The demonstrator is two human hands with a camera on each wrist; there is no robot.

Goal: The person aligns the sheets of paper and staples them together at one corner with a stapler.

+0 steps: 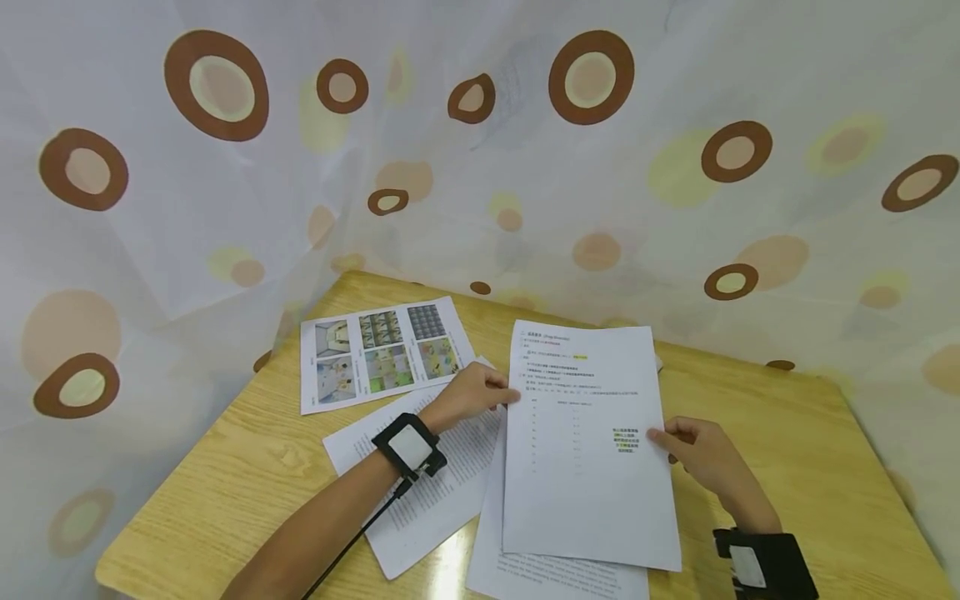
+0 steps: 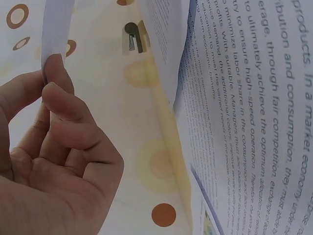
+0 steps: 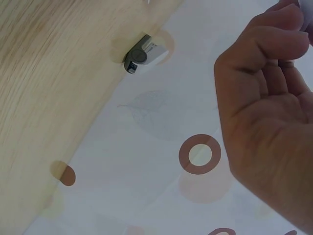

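A printed sheet of paper (image 1: 577,508) with highlighted lines is held up over the table, facing me. My left hand (image 1: 471,395) pinches its left edge between thumb and fingers; the left wrist view shows that edge as a pale strip above the fingertips (image 2: 56,66). On the opposite side, my right hand (image 1: 708,457) pinches the right edge a little lower down. Below and behind it lies another text sheet (image 1: 558,579), partly covered. A further page of dense text (image 1: 427,483) lies askew under my left forearm.
At the back left lies a sheet with colour pictures (image 1: 386,354). A small dark stapler-like object (image 3: 139,54) stands by the table's back edge, mostly hidden behind the held sheet in the head view. A spotted curtain (image 1: 487,167) hangs along the back of the wooden table (image 1: 810,467).
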